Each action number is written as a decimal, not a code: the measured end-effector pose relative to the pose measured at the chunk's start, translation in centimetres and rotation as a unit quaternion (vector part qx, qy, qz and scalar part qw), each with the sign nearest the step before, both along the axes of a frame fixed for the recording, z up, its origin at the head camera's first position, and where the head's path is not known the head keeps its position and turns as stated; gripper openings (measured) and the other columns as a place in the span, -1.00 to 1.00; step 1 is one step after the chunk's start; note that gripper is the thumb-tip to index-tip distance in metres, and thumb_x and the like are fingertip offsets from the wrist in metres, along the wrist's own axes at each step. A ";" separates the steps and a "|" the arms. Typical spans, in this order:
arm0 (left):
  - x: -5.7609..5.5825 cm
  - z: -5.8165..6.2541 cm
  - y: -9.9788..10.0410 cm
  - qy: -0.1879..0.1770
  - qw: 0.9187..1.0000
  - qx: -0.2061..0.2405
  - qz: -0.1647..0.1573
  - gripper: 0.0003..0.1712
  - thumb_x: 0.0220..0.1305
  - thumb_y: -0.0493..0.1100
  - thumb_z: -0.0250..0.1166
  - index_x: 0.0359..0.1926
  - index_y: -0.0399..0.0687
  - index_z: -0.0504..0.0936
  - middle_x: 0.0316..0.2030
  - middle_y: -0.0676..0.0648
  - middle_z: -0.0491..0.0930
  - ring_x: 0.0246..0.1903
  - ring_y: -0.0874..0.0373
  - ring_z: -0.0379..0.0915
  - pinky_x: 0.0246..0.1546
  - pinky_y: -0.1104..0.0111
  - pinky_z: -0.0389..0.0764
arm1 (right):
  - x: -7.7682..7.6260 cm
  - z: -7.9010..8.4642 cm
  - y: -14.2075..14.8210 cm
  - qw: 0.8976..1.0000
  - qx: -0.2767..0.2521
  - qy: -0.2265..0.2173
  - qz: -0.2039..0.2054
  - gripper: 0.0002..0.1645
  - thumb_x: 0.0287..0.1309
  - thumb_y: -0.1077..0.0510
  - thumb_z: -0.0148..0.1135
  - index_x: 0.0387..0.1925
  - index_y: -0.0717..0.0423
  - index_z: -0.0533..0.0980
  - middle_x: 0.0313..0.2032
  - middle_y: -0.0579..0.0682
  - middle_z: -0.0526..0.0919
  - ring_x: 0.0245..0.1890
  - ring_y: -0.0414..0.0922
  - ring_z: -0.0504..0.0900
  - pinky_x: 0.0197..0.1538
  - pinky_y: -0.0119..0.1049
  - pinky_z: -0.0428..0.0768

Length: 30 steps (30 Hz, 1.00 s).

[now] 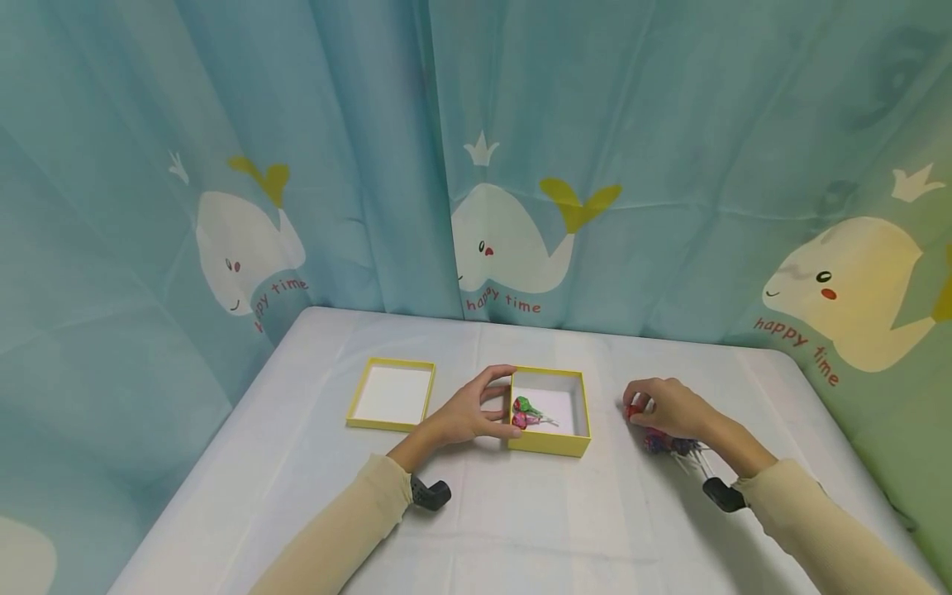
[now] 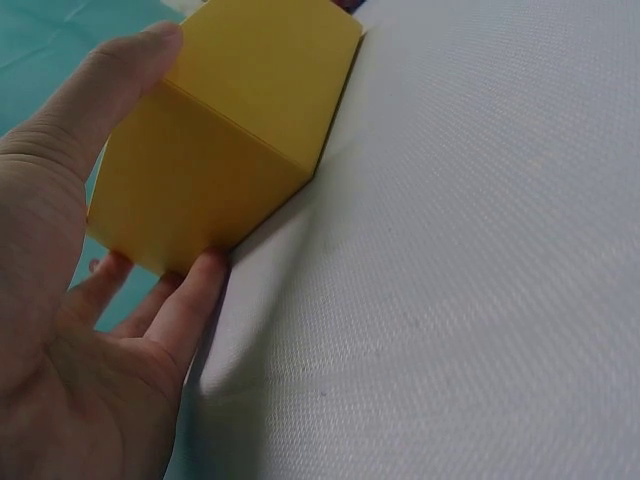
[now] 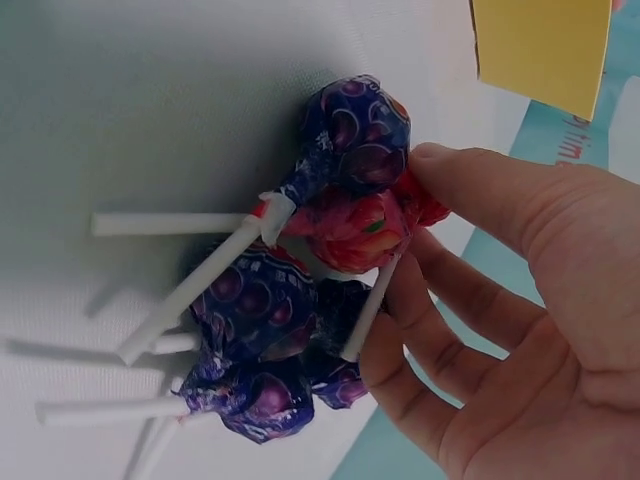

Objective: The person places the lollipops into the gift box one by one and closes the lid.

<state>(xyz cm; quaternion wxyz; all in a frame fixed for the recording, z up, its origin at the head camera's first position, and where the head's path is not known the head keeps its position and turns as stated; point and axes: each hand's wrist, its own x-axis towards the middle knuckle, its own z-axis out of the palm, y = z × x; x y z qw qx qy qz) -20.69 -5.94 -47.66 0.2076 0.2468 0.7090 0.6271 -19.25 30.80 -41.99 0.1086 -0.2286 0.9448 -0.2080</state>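
My left hand (image 1: 468, 411) holds the left end of an open yellow box (image 1: 549, 444), thumb near its front corner and fingers spread along the side. In the left wrist view the thumb lies at the top edge of the yellow box (image 2: 220, 150), fingertips low on its wall. Inside lie a green lollipop (image 1: 525, 405) and a pink lollipop (image 1: 522, 420). To the right, my right hand (image 1: 673, 406) pinches a red lollipop (image 3: 428, 203) between thumb and fingers. Against it rest a pinkish-red lollipop (image 3: 355, 235) and several purple lollipops (image 3: 255, 300) with white sticks.
A shallow yellow box lid (image 1: 392, 395), white inside, lies on the table left of the box. The white-covered table (image 1: 521, 529) meets a blue curtain (image 1: 387, 165) printed with whales at the back.
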 end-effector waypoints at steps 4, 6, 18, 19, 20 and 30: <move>0.0 0.0 0.0 0.002 1.000 -0.001 0.000 0.09 0.09 -0.29 0.60 0.54 0.12 0.18 0.56 -0.12 0.09 0.51 -0.09 0.13 0.25 0.25 0.59 | -0.2 0.5 0.2 1.000 -0.002 0.004 0.011 -0.79 0.14 0.32 0.46 -0.21 0.08 0.62 -0.35 -0.11 0.68 -0.40 -0.17 0.58 -0.39 -0.34 0.63; 0.0 0.0 0.0 0.001 1.000 0.000 0.000 0.08 0.10 -0.30 0.59 0.54 0.11 0.18 0.56 -0.12 0.08 0.51 -0.10 0.13 0.25 0.25 0.59 | -0.3 0.9 0.2 1.000 -0.008 0.005 0.024 -0.79 0.14 0.32 0.47 -0.21 0.10 0.62 -0.34 -0.11 0.69 -0.40 -0.16 0.59 -0.39 -0.35 0.63; 0.2 0.2 0.1 -0.008 1.000 0.006 0.002 0.08 0.08 -0.33 0.60 0.52 0.13 0.21 0.55 -0.09 0.10 0.50 -0.06 0.14 0.24 0.26 0.60 | -0.7 5.0 -0.6 0.998 -0.025 -0.005 0.065 -0.77 0.17 0.31 0.47 -0.17 0.05 0.63 -0.30 -0.13 0.70 -0.39 -0.17 0.63 -0.34 -0.45 0.69; 0.2 0.2 0.1 -0.008 1.000 0.005 0.003 0.07 0.08 -0.32 0.60 0.52 0.15 0.21 0.55 -0.09 0.10 0.50 -0.05 0.14 0.24 0.27 0.60 | -0.7 5.3 -0.7 0.997 -0.028 0.000 0.069 -0.77 0.17 0.30 0.47 -0.17 0.04 0.63 -0.30 -0.13 0.70 -0.39 -0.18 0.63 -0.34 -0.44 0.70; 0.2 0.2 0.1 -0.009 1.000 0.004 0.003 0.08 0.07 -0.32 0.60 0.51 0.16 0.21 0.55 -0.08 0.10 0.50 -0.04 0.14 0.23 0.27 0.60 | -0.7 5.6 -0.8 0.997 -0.033 0.006 0.073 -0.77 0.17 0.29 0.48 -0.16 0.03 0.63 -0.29 -0.14 0.71 -0.39 -0.19 0.64 -0.34 -0.43 0.70; 0.1 0.2 0.0 -0.007 1.000 -0.001 0.003 0.09 0.07 -0.32 0.61 0.53 0.14 0.20 0.55 -0.07 0.10 0.51 -0.04 0.14 0.23 0.27 0.60 | -1.3 7.3 -2.0 0.990 -0.090 0.052 0.093 -0.77 0.21 0.25 0.47 -0.10 0.03 0.65 -0.22 -0.16 0.70 -0.29 -0.20 0.66 -0.28 -0.36 0.72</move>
